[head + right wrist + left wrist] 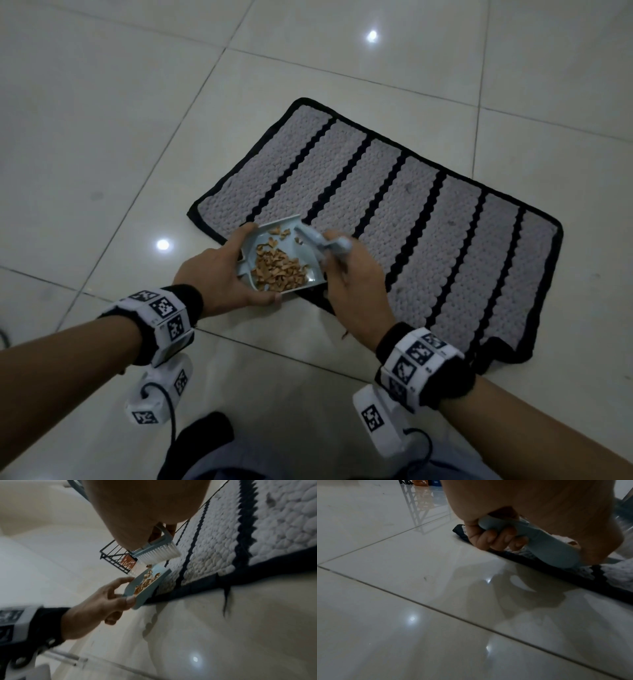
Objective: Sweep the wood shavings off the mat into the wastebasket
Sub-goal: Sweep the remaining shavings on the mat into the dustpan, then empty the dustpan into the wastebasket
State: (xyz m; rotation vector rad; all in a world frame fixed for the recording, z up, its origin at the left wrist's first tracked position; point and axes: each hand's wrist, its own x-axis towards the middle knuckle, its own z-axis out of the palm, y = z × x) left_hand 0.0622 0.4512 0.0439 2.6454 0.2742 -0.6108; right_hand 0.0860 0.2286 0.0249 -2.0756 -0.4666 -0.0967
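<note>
The wood shavings (279,269) are small curled tan flakes, heaped in the middle of a pale blue dustpan (310,278) with a few strays nearer its open lip. The dustpan is lifted and tilted just above the near left corner of the mat (394,219), which lies flat on the glossy tiled floor (102,137). The mat is woven in pale grey bands parted by narrow black zigzag stripes, with a black border all round; a loose dark thread (226,601) hangs from its near edge onto the tile. The left hand (219,274) grasps the dustpan, its fingers curled round the handle underneath, as the left wrist view shows, with the thumb on the pan's near rim. The right hand (356,284) grips a small pale blue hand brush (325,245), whose white bristles (159,553) hang above the far end of the pan, not touching the shavings. Wide bare tile spreads to the left of the mat and in front of the person. Far across the floor, the wrist views show a black wire rack (113,557) with an orange basket (419,482) beside it.
</note>
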